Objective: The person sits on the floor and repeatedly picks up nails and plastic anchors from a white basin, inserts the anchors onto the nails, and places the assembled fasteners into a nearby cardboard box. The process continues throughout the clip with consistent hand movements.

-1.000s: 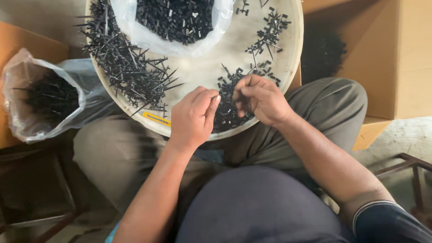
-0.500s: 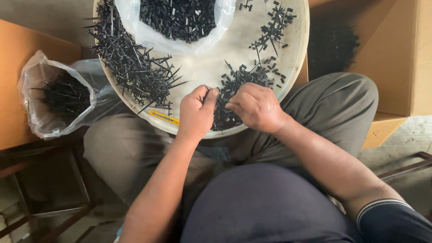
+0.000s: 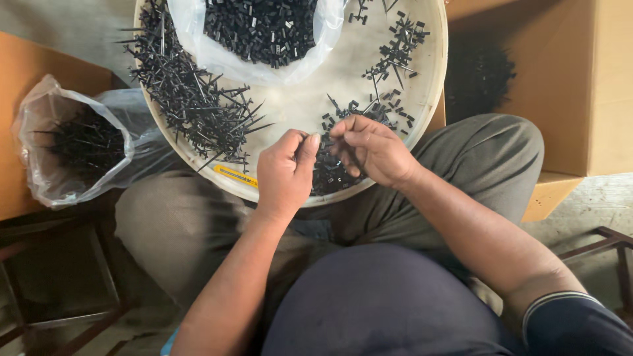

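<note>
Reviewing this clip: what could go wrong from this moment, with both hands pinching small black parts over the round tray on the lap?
1. The round tray rests on the person's knees; a leg shift might tip it and spill the pile of black pins.
2. The left hand and right hand work fingertip to fingertip; a small piece could slip off the rim.
3. The pins look pointed and may prick fingers.

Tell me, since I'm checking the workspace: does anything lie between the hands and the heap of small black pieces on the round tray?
Nothing visible does. The left hand and right hand hover right over the heap of small black pieces at the near edge of the round tray, fingertips pinched together above it.
</note>
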